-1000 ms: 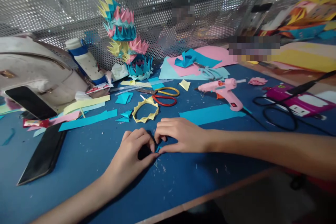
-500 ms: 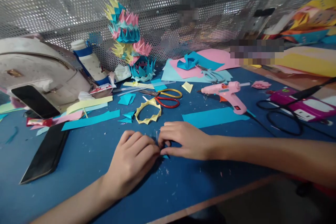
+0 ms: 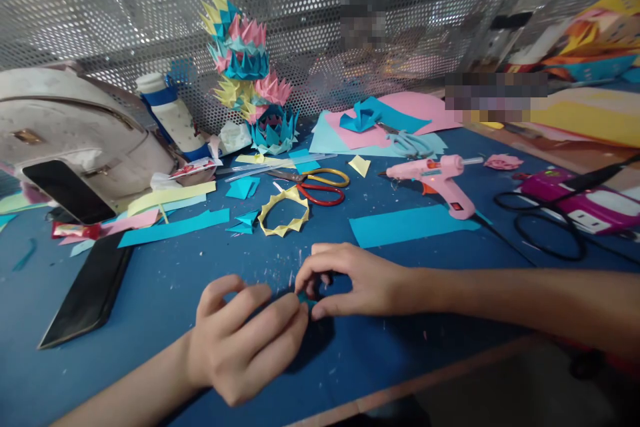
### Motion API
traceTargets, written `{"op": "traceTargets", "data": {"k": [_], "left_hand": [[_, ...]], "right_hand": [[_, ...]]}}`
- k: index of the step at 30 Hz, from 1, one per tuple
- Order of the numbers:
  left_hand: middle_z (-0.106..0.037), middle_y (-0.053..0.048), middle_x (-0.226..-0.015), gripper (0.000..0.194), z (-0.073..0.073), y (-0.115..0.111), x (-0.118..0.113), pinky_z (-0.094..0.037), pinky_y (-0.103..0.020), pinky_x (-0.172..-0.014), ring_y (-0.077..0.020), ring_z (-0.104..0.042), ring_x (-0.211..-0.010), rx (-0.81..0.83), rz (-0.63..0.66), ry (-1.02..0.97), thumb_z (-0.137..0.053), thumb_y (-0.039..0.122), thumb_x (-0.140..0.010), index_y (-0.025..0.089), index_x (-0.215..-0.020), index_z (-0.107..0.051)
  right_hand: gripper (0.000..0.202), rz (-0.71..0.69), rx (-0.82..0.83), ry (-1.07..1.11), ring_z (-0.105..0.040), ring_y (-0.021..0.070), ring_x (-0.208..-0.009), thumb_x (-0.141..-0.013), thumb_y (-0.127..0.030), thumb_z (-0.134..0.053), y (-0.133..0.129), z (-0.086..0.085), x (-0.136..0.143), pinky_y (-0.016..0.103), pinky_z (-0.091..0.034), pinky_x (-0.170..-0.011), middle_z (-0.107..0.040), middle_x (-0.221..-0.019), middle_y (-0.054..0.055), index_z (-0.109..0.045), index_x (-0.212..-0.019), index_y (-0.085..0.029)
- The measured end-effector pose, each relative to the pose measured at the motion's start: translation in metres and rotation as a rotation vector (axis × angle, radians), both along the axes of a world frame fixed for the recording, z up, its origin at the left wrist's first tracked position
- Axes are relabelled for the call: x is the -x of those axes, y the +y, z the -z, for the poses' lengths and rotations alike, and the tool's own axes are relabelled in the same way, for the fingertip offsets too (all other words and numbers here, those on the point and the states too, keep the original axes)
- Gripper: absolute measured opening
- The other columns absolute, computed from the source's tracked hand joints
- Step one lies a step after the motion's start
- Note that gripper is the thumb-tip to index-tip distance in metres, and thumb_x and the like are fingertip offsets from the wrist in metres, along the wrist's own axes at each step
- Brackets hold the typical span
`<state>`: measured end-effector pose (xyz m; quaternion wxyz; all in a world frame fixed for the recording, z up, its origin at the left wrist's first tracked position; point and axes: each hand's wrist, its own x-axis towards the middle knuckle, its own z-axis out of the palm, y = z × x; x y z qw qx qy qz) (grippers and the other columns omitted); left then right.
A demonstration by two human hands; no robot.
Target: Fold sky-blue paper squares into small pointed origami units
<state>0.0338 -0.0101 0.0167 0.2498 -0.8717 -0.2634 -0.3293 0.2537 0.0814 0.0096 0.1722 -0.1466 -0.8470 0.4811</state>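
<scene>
- Near the front of the blue table (image 3: 165, 293), a bit of blue paper (image 3: 309, 303) peeked between fingertips;
- right hand (image 3: 353, 280) seemed to pinch it, thumb and fingertip;
- left hand (image 3: 250, 333) touched it, thumb hidden, couldn't tell if gripping;
- probably featherlight, easily creased; edges seemed safest to hold

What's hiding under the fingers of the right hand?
A little blue paper peeks out between the right hand and the left hand. The fingers cover the rest, so its whole shape can't be seen.
</scene>
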Motion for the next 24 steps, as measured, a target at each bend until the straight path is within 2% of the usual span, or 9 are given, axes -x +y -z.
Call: {"op": "traceTargets", "data": {"k": [4,9,12,14,16,19,24], "left_hand": [[-0.077,0.002,-0.085,0.016,0.001,-0.001,0.001,-0.033,-0.035,-0.072,-0.0163,-0.056,-0.075,0.008,-0.017,0.026,-0.064,0.01,-0.093,0.02,-0.088,-0.075],[-0.077,0.0,-0.089,0.02,0.003,-0.001,0.0,-0.033,-0.037,-0.078,-0.0173,-0.056,-0.078,0.113,-0.045,-0.014,-0.056,0.012,-0.1,0.021,-0.094,-0.072],[-0.074,-0.001,-0.096,0.01,0.003,0.003,-0.003,-0.034,-0.037,-0.081,-0.0185,-0.057,-0.084,0.387,-0.061,-0.175,-0.061,0.031,-0.101,0.022,-0.102,-0.067],[-0.071,-0.002,-0.099,0.023,0.003,0.007,-0.005,-0.036,-0.035,-0.081,-0.0195,-0.059,-0.09,0.64,-0.067,-0.329,-0.068,0.042,-0.096,0.022,-0.105,-0.063],[-0.07,-0.001,-0.098,0.021,0.005,0.01,-0.007,-0.036,-0.034,-0.08,-0.0188,-0.06,-0.091,0.802,-0.069,-0.416,-0.071,0.04,-0.094,0.022,-0.101,-0.062],[-0.071,0.004,-0.091,0.008,0.007,0.012,-0.009,-0.036,-0.032,-0.078,-0.0155,-0.061,-0.084,0.875,-0.057,-0.43,-0.068,0.03,-0.096,0.024,-0.091,-0.065],[-0.069,0.004,-0.081,0.018,0.007,0.01,-0.011,-0.035,-0.032,-0.074,-0.0145,-0.059,-0.077,0.945,-0.031,-0.469,-0.065,0.024,-0.097,0.022,-0.079,-0.066]], "right_hand": [[0.035,0.063,0.175,0.041,-0.056,0.012,-0.077,-0.082,-0.045,-0.078,-0.001,-0.002,0.002,0.025,-0.043,-0.069,-0.069,-0.092,0.003,-0.07,-0.102,-0.017],[0.02,0.12,0.215,0.053,-0.054,0.0109,-0.074,-0.078,-0.026,-0.08,0.001,-0.001,0.004,0.024,-0.04,-0.065,-0.069,-0.087,0.0,-0.071,-0.094,-0.018],[0.018,0.141,0.198,0.083,-0.057,0.0113,-0.076,-0.078,-0.021,-0.078,0.0,0.0,0.004,0.024,-0.041,-0.067,-0.069,-0.087,0.0,-0.07,-0.093,-0.018],[0.018,0.147,0.17,0.105,-0.059,0.0112,-0.078,-0.078,-0.021,-0.078,-0.001,0.0,0.003,0.024,-0.042,-0.067,-0.068,-0.087,-0.001,-0.068,-0.093,-0.018],[0.016,0.151,0.131,0.13,-0.06,0.0101,-0.076,-0.079,-0.019,-0.077,-0.002,-0.001,0.003,0.023,-0.042,-0.066,-0.067,-0.086,-0.002,-0.065,-0.091,-0.018],[0.016,0.157,0.06,0.161,-0.057,0.0076,-0.073,-0.08,-0.011,-0.073,-0.004,-0.004,0.002,0.02,-0.042,-0.064,-0.063,-0.082,-0.004,-0.06,-0.087,-0.018],[0.02,0.126,-0.048,0.15,-0.054,0.0071,-0.072,-0.078,-0.006,-0.071,-0.004,-0.005,0.0,0.018,-0.043,-0.065,-0.059,-0.08,-0.005,-0.057,-0.085,-0.018]]}}
